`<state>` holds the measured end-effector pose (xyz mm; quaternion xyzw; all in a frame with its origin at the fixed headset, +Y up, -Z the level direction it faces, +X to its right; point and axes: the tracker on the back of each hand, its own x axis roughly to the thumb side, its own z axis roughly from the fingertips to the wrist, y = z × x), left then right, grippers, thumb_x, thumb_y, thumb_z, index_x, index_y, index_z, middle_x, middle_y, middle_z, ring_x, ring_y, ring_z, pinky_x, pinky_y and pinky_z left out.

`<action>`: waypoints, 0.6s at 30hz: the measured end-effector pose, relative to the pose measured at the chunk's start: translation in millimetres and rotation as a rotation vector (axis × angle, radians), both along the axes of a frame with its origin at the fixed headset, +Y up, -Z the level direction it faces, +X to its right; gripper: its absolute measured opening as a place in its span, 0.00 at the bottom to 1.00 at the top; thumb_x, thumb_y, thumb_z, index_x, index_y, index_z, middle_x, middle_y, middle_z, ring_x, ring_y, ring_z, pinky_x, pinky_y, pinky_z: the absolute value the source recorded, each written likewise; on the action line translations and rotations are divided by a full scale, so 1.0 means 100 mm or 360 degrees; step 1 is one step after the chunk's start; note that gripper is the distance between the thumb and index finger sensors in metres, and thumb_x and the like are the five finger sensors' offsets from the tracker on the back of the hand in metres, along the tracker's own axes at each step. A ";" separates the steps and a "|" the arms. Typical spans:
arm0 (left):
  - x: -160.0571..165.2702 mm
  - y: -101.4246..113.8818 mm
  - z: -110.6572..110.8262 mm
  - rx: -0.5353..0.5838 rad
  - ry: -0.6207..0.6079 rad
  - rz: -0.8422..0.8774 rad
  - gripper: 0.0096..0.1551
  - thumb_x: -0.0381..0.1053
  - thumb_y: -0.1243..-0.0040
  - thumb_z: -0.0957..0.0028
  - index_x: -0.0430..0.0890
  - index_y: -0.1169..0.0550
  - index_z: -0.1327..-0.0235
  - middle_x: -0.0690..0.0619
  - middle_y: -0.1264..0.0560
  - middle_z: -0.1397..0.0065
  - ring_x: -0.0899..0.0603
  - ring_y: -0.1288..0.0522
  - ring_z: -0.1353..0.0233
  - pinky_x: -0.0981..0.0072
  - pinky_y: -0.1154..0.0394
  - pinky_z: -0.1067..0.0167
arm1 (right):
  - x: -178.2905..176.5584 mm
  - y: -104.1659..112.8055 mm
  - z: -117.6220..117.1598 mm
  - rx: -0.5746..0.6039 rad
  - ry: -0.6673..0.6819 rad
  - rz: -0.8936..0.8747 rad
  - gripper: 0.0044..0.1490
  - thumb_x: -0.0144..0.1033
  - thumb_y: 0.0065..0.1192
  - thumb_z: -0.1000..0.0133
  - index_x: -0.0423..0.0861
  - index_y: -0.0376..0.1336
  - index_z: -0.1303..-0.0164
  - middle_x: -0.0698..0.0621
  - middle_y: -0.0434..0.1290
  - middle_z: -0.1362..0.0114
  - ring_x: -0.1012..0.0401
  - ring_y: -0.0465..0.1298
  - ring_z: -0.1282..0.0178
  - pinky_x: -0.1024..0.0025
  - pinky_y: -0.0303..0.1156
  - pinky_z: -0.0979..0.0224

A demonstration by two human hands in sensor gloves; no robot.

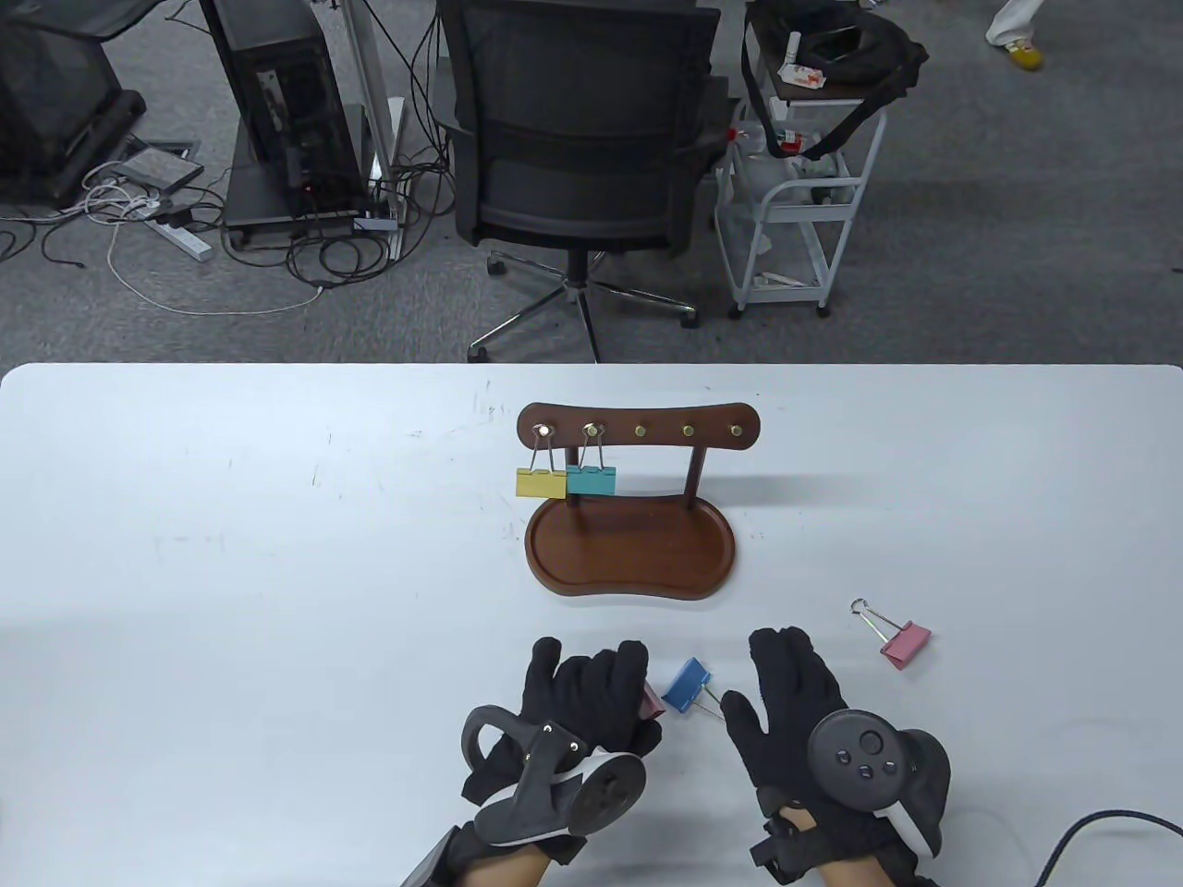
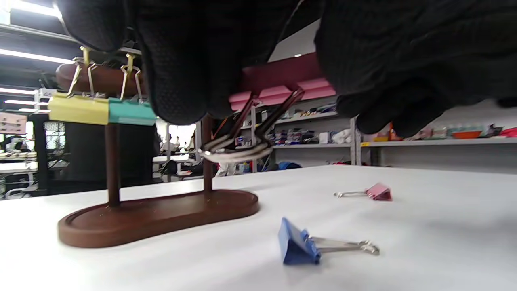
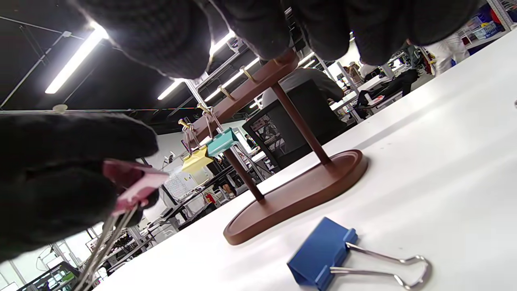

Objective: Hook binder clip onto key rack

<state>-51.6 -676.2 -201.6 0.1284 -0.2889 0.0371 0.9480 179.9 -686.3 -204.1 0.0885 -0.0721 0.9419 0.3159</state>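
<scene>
The brown wooden key rack [image 1: 638,430] stands mid-table, with a yellow clip [image 1: 541,482] and a teal clip [image 1: 591,479] hanging on its two leftmost hooks. My left hand [image 1: 628,688] is in front of the rack and pinches a dark pink binder clip [image 1: 652,702]. In the left wrist view that clip [image 2: 282,81] is held above the table with its wire handles hanging down. My right hand [image 1: 758,684] is open and empty, with its thumb close to the wire handle of a blue clip [image 1: 687,686] lying on the table. The blue clip also shows in the right wrist view [image 3: 323,252].
A light pink clip [image 1: 904,644] lies on the table to the right of my right hand. The rack's oval base tray [image 1: 554,554] sits just beyond both hands. Three hooks on the rack's right side are bare. A cable runs in at the bottom right corner [image 1: 1100,822].
</scene>
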 end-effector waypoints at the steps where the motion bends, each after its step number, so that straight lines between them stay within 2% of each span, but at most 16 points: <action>1: -0.01 0.02 0.01 0.0014 -0.0031 0.0016 0.49 0.62 0.32 0.47 0.32 0.29 0.21 0.36 0.19 0.31 0.31 0.16 0.35 0.22 0.36 0.28 | 0.00 0.00 0.00 0.0007 0.0007 0.0001 0.48 0.48 0.60 0.37 0.32 0.52 0.15 0.21 0.55 0.17 0.24 0.60 0.25 0.28 0.58 0.30; 9: -0.11 0.08 0.02 0.0025 -0.0125 0.0109 0.50 0.61 0.32 0.48 0.32 0.31 0.20 0.36 0.20 0.30 0.31 0.17 0.33 0.22 0.36 0.28 | -0.04 -0.01 -0.02 0.0079 0.0101 -0.0013 0.47 0.48 0.61 0.38 0.33 0.53 0.15 0.22 0.56 0.17 0.25 0.61 0.25 0.28 0.59 0.31; 18: -0.13 0.08 0.01 0.0007 -0.0188 0.0155 0.52 0.61 0.33 0.48 0.31 0.33 0.19 0.37 0.20 0.30 0.31 0.17 0.33 0.22 0.36 0.28 | -0.12 0.00 -0.03 0.0259 0.0391 -0.0078 0.45 0.46 0.63 0.39 0.37 0.56 0.16 0.25 0.58 0.16 0.27 0.62 0.23 0.28 0.60 0.30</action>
